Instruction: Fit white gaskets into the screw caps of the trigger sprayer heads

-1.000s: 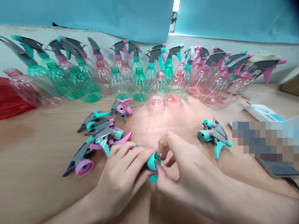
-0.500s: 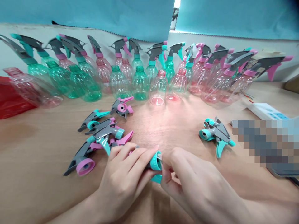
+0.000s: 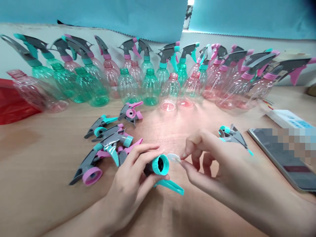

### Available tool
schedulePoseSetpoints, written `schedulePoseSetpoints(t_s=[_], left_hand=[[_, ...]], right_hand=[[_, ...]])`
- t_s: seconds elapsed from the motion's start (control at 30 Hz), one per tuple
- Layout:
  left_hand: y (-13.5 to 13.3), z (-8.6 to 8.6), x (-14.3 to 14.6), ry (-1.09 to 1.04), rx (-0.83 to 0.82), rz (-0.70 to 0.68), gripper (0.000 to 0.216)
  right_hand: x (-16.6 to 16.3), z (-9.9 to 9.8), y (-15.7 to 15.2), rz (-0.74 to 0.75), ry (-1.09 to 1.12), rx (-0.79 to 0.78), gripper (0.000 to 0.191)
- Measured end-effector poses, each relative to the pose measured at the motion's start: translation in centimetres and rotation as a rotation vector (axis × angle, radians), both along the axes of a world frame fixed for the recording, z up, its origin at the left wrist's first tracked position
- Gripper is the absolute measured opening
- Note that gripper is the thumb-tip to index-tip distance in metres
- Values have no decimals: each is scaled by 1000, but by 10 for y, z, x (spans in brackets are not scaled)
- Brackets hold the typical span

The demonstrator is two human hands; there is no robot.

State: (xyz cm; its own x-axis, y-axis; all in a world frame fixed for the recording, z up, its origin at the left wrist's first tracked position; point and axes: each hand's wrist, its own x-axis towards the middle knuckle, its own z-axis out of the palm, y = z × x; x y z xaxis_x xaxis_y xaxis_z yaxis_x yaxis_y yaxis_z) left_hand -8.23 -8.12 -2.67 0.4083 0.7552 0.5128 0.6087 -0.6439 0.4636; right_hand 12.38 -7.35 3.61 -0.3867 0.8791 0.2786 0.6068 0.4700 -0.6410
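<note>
My left hand grips a grey spray head with a teal screw cap and a teal trigger; the cap's open mouth faces right. My right hand pinches a small clear round disc between thumb and forefinger, just right of the cap's mouth and apart from it. Both hands hover low over the wooden table.
A pile of loose spray heads lies left of my hands, one more spray head behind my right hand. Green and pink bottles, some with heads on, line the back. A phone and power strip lie right, a red bag far left.
My right hand has drawn back to the right from the teal cap, and the clear disc now shows between its fingertips. The cap's mouth and the trigger are now uncovered.
</note>
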Motion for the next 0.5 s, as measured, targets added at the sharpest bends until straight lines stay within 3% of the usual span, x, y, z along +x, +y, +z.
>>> schedulePoseSetpoints(t_s=[0.17, 0.37, 0.5], left_hand=[[0, 5, 0, 28, 72, 56, 26], [1, 10, 1, 32, 157, 89, 28], [2, 12, 3, 0, 186, 52, 25]], right_hand=[[-1, 3, 3, 52, 46, -91, 10], [9, 14, 11, 219, 177, -375, 4], [13, 12, 18, 279, 190, -482, 11]])
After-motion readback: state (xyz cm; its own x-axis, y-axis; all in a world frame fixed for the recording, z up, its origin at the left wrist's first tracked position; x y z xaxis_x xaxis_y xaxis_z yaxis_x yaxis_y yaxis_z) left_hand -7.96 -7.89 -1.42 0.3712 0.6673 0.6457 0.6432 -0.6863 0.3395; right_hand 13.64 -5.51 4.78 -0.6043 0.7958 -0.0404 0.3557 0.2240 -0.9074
